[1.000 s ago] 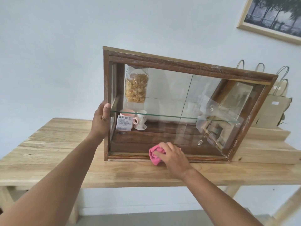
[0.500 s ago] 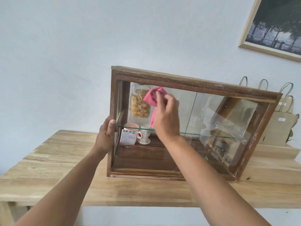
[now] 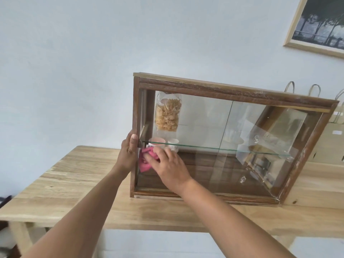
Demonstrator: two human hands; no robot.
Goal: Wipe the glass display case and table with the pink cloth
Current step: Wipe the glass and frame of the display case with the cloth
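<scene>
The crumpled pink cloth [image 3: 146,160] is pressed flat against the front pane of the dark-wood-framed glass display case [image 3: 219,92], low at the pane's left end, just under the level of the inner glass shelf [image 3: 214,147]. The right hand [image 3: 168,168] covers most of it – fingers spread and laid over the cloth, holding it to the glass, with pink folds showing to the left of and below the fingertips. Just left of that grip, nearly touching it, the left hand [image 3: 128,152] wraps the case's left upright post at shelf height, thumb on the front edge, clamped on the wood. Above the cloth, behind the glass, a clear bag of pale yellow curly snacks [image 3: 168,116] stands on the shelf; right beside the grip, under the shelf, a pink cup [image 3: 157,141] and a white cup [image 3: 173,141] are partly hidden by the hand. The case sits on the light wooden plank table [image 3: 78,189], whose surface runs below and to both sides of the hands. Far to the right, behind the case, brown paper bags with loop handles [image 3: 333,144] – above them a framed dark picture [image 3: 320,25] on the pale wall
</scene>
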